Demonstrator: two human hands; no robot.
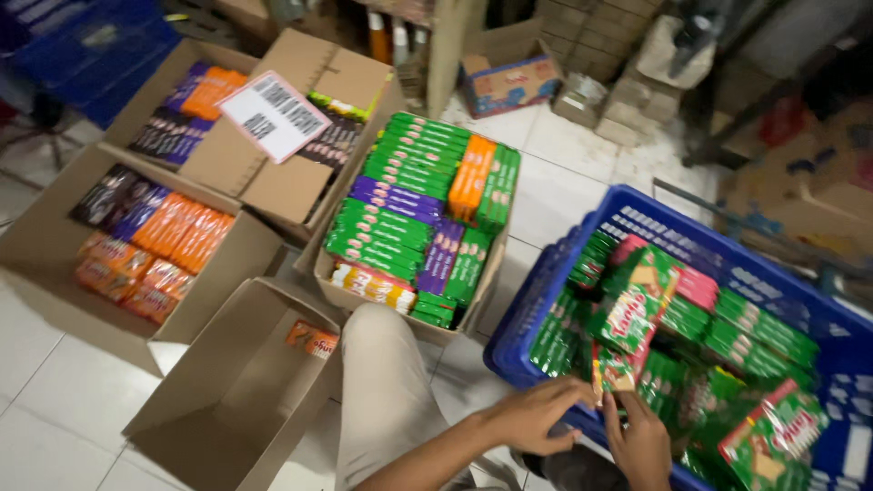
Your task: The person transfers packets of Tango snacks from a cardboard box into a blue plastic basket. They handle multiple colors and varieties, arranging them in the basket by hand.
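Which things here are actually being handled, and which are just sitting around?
In hand:
left hand
right hand
red-and-green packet
blue crate of green packets

Lying about:
open carton of green, purple and orange packs
empty carton
carton of orange packs

- You have one blue plastic crate (pixel 546 300) in front of you, heaped with green and red snack packets too many and too blurred to count.
- Left of that crate you have four open brown cardboard boxes (pixel 55 245).
- Three of those boxes hold packets; the one nearest your knee holds a single orange packet (pixel 312 339).
- One white printed paper sheet (pixel 275 115) lies on the far box.
- Two hands of yours show at the crate's near edge.
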